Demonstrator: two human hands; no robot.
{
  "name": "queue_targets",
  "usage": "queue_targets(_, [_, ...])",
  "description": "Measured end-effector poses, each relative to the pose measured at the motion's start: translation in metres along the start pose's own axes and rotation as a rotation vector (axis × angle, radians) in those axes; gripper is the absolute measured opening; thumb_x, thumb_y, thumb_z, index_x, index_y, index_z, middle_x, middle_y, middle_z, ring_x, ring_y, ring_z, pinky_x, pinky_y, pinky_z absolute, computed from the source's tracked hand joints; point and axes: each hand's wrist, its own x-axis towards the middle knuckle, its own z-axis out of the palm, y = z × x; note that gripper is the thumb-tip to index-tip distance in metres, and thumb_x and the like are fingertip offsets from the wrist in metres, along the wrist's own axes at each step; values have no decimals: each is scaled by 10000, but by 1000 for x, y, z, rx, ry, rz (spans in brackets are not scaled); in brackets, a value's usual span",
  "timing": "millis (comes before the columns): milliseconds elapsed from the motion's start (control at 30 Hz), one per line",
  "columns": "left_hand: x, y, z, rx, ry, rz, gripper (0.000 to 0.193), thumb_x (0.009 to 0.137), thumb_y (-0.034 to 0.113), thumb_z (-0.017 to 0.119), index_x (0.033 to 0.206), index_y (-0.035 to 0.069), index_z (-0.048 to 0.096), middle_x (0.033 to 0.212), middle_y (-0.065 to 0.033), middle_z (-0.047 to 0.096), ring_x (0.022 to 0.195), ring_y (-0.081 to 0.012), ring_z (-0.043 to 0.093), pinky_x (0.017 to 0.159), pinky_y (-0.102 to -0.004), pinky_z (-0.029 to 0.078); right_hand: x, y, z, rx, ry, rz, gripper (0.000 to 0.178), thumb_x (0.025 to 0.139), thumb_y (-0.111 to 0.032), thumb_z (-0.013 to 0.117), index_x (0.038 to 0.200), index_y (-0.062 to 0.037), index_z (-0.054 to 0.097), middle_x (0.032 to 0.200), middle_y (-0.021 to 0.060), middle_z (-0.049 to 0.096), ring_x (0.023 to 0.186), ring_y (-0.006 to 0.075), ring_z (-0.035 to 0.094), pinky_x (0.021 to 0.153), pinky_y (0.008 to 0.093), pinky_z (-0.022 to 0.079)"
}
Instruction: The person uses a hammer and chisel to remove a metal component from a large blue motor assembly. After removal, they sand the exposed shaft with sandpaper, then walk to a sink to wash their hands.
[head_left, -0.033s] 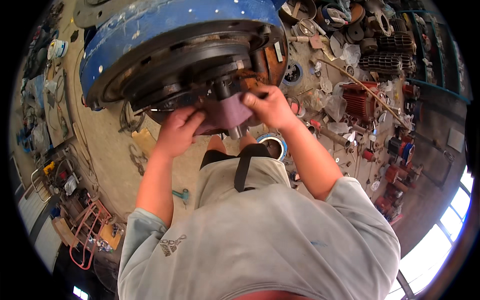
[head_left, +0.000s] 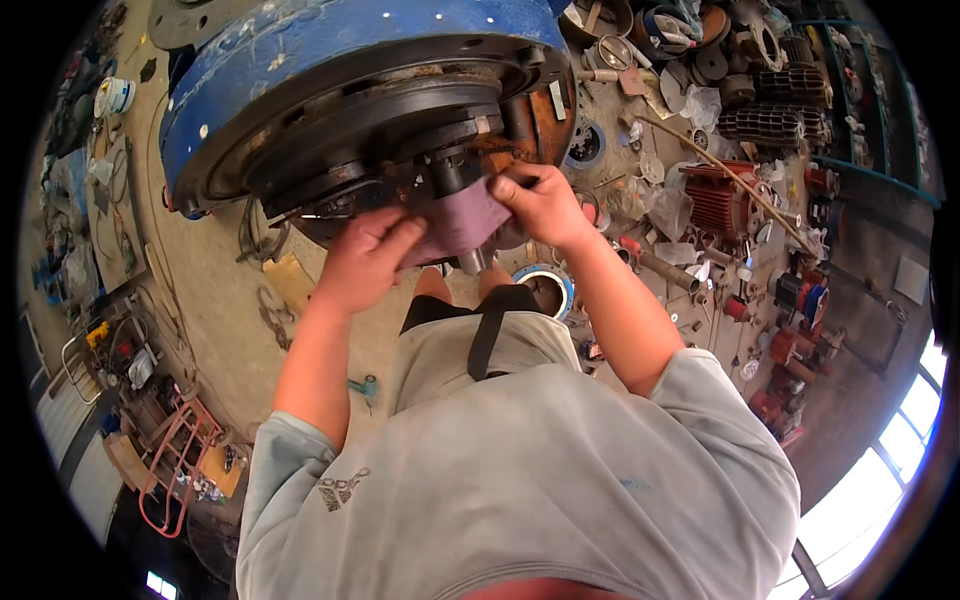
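A purple strip of sandpaper (head_left: 462, 222) curves around the near side of a metal shaft (head_left: 476, 262), whose bright end sticks out below it. My left hand (head_left: 362, 258) pinches the strip's left end between thumb and fingers. At the other end, my right hand (head_left: 546, 208) grips it with the thumb on top. The shaft projects toward me from a large machine (head_left: 400, 110) with a blue housing and a dark, greasy round flange. Behind the strip, the shaft's middle is hidden.
On the floor at right lie a red finned motor housing (head_left: 716, 203), a long wooden stick (head_left: 725, 180) and many loose metal parts. A blue-rimmed ring (head_left: 548, 290) is near my feet. A green tool (head_left: 366, 386) and a red hand-truck frame (head_left: 180, 465) are at left.
Both hands have shifted slightly to the right, and the right one a little upward. The sandpaper has slid along with them around the shaft, still held at both ends.
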Motion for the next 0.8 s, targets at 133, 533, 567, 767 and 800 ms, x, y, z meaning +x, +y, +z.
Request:
queue_targets(133, [3,0,-2,36,-18,34,238,1014,261,637,949,41,699,694,13,615,565,-76,550,502,-257,444,-4,2,8,-135,41,-30,348,989,-344,731,926,-2,712,740,-30,626,671,62,535,583,266,449])
queue_targets(533, [0,-5,3,54,177,37,224,1014,263,654,988,50,719,714,9,650,580,-72,593,512,-262,479,0,-3,3,-61,44,-3,355,1006,-329,708,970,24,722,772,-27,637,703,62,533,610,274,464])
queue_targets(567, [-3,-6,5,78,136,39,222,1015,264,654,1009,53,723,728,9,660,589,-71,599,513,-259,488,7,15,-4,-9,35,-120,351,1005,-327,708,967,21,724,771,-21,644,697,60,533,608,272,461])
queue_targets(767, [0,-32,-7,149,221,-62,231,993,296,704,1051,75,737,756,19,668,624,-67,609,527,-255,527,-6,-9,11,-146,9,-132,306,1016,-293,694,991,10,731,767,-6,647,718,61,546,620,271,470])
queue_targets(800, [-2,-24,5,89,239,-50,226,990,292,706,1040,73,735,754,16,666,617,-73,607,533,-257,526,-1,7,4,-140,36,-147,309,1016,-293,694,989,13,730,759,-6,642,717,63,547,620,272,471])
